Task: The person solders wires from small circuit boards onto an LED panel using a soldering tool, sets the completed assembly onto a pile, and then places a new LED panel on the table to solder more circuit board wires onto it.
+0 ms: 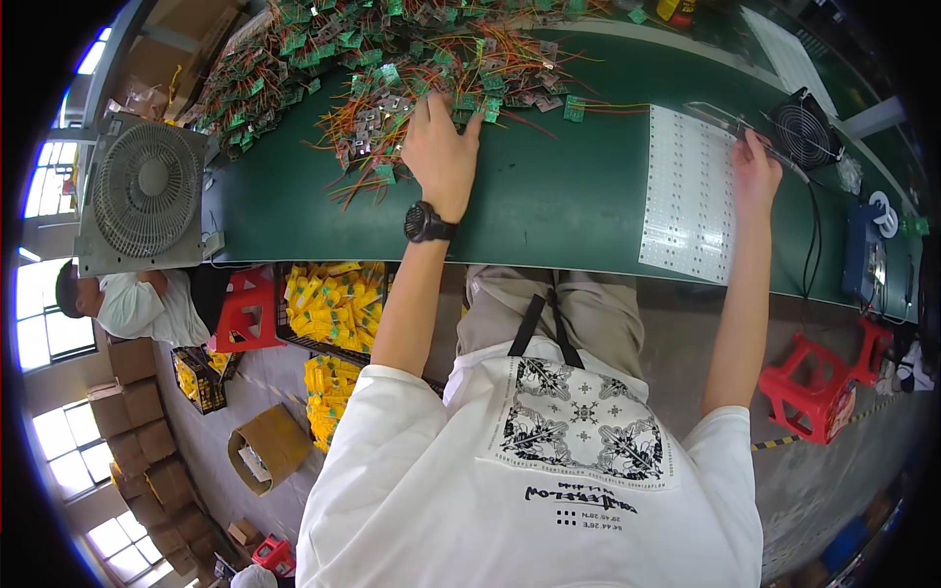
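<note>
My left hand point(440, 157), with a black watch on its wrist, reaches over the near edge of a heap of small circuit boards point(372, 132) with red and yellow wires. Its thumb stands apart from the fingers, and the fingertips are partly lost among the boards. Beyond the right edge of a white panel point(689, 196) with rows of small holes, my right hand point(757, 174) has its fingers closed. Something thin passes at its fingertips, too fine to name. One green circuit board point(574, 108) lies apart, its wires reaching toward the panel's far left corner.
On the green table point(549, 216), a black fan point(806, 129) and a blue box-shaped device point(866, 253) stand at the right, near dark cables. A large grey fan point(149, 191) is at the left. Below are crates of yellow parts point(336, 299), red stools point(809, 387) and another person point(137, 306).
</note>
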The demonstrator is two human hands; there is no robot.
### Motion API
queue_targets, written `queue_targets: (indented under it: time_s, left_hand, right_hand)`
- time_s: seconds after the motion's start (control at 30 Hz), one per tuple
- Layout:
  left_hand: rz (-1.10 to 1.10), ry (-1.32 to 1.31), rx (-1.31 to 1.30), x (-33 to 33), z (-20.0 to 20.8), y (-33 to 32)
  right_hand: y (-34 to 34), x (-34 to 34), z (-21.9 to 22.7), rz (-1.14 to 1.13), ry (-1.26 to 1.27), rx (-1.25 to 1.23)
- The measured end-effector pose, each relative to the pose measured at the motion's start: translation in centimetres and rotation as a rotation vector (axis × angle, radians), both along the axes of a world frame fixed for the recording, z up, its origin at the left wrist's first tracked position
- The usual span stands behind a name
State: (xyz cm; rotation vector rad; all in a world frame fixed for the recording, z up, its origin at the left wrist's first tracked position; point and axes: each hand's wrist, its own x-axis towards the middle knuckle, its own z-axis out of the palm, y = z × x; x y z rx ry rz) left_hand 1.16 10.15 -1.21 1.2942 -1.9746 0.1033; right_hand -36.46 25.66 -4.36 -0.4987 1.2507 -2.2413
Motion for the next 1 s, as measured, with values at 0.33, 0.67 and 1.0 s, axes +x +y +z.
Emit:
queue_targets:
  time_s: [0.33,0.67,1.0]
  left_hand:
    - [-0.114,-0.055,-0.04,1.1,0.3,-2.9]
    - [-0.171,0.023,0.225,3.1,2.3,-0.9]
    - [-0.282,0.351,0.291,4.5,2.7,-1.1]
  right_hand:
    - [0.6,-0.5,0.1,0.031,0.011,-0.003]
    - [0.8,-0.8,-0.2,0.004,-0.017,0.03]
    - [0.7,-1.1,-0.6,0.028,0.02,0.037]
